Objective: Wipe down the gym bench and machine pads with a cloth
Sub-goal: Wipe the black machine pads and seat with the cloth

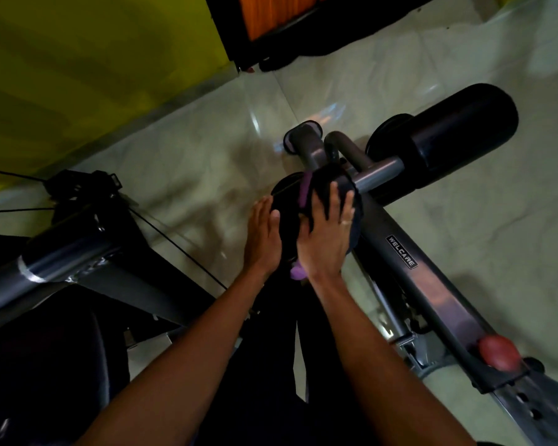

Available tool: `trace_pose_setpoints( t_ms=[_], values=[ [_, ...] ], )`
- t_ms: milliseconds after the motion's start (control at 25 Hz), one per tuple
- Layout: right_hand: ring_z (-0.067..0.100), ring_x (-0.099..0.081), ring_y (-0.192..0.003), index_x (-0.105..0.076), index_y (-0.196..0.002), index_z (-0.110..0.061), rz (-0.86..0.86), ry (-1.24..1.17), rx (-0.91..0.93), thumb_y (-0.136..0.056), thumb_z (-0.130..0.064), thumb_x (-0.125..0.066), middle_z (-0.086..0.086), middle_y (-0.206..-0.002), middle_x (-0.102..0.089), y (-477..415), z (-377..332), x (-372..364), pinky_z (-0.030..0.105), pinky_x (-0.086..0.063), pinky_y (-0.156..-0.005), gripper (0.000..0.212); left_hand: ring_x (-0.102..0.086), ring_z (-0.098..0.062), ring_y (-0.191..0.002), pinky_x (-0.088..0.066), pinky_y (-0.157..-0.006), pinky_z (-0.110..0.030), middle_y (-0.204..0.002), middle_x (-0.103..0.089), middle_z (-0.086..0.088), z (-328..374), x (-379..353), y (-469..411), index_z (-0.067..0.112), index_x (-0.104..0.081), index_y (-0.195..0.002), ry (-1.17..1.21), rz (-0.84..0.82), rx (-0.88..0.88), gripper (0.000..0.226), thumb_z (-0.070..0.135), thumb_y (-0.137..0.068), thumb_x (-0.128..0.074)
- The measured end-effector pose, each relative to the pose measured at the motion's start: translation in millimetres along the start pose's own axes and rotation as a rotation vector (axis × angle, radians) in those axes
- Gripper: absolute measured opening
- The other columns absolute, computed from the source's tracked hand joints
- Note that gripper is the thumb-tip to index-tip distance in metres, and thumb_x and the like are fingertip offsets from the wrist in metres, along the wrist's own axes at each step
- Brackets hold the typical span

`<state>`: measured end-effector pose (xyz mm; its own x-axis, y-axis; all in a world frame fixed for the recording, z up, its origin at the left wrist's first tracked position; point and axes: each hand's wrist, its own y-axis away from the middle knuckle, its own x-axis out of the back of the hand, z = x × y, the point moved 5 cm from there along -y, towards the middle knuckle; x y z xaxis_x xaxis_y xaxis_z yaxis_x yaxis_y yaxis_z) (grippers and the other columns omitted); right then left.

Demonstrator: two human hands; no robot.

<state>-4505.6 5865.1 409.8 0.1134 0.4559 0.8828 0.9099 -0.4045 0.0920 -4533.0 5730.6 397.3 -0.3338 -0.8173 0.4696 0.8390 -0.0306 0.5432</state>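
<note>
The cloth [323, 183] (dark, purple-edged) is draped over the near roller pad [287, 222] on the grey crossbar [380, 173]. The right hand [326, 238] presses it with straight, spread fingers. The left hand [263, 235] lies flat against the pad's side, gripping nothing.

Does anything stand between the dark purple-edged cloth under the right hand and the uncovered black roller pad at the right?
Only the grey metal crossbar, running from the dark purple-edged cloth to the black roller pad. Nothing else visible hinders the right hand.
</note>
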Motion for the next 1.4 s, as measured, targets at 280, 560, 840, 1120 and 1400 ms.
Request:
trace_pose_setpoints(
  t_ms=[280,560,840,1120,1400],
  values=[
    [0.040,-0.028,-0.149,-0.059,-0.140,-0.017,0.042,0.061,-0.049,-0.091,-0.036,-0.057,0.012,-0.155,-0.045,-19,-17,6,0.056,-0.011,-0.124,0.052,-0.025,-0.018,-0.149,-0.023,-0.122,-0.037,-0.161,-0.030,-0.005,-2,-5,-4,0.016,-0.037,-0.153,0.058,0.042,0.056,0.053,0.041,-0.108,-0.023],
    [0.032,-0.040,-0.143,-0.066,-0.131,-0.027,-0.126,0.222,0.332,-0.088,-0.052,-0.060,0.005,-0.144,-0.056,-48,8,21,0.056,-0.017,-0.123,0.050,-0.040,-0.028,-0.136,-0.033,-0.113,-0.041,-0.146,-0.045,-0.013,-3,-6,-13,0.009,-0.047,-0.143,0.007,0.081,0.048,0.060,0.050,-0.104,-0.027],
    [0.033,-0.059,-0.115,-0.065,-0.124,-0.026,-0.048,-0.008,-0.219,-0.087,-0.054,-0.061,0.002,-0.130,-0.059,-86,15,29,0.046,-0.051,-0.097,0.047,-0.045,-0.035,-0.127,-0.037,-0.107,-0.044,-0.136,-0.052,-0.019,9,2,-32,0.002,-0.052,-0.136,-0.256,0.018,-0.018,0.042,0.027,-0.105,-0.041],
    [0.026,-0.062,-0.115,-0.060,-0.133,-0.027,0.007,-0.111,-0.377,-0.091,-0.050,-0.065,-0.001,-0.132,-0.058,-100,48,62,0.042,-0.053,-0.089,0.048,-0.052,-0.036,-0.121,-0.039,-0.103,-0.042,-0.127,-0.060,-0.019,72,-31,-57,0.003,-0.059,-0.129,-0.421,-0.057,-0.225,0.038,0.028,-0.105,-0.042],
    [0.024,-0.065,-0.107,-0.065,-0.127,-0.024,0.239,-0.253,-0.403,-0.087,-0.048,-0.070,-0.001,-0.125,-0.061,-104,98,108,0.040,-0.056,-0.083,0.047,-0.051,-0.031,-0.120,-0.040,-0.103,-0.042,-0.128,-0.058,-0.015,141,-94,-69,0.008,-0.059,-0.125,-0.446,-0.139,-0.245,0.042,0.035,-0.104,-0.034]
  ],
)
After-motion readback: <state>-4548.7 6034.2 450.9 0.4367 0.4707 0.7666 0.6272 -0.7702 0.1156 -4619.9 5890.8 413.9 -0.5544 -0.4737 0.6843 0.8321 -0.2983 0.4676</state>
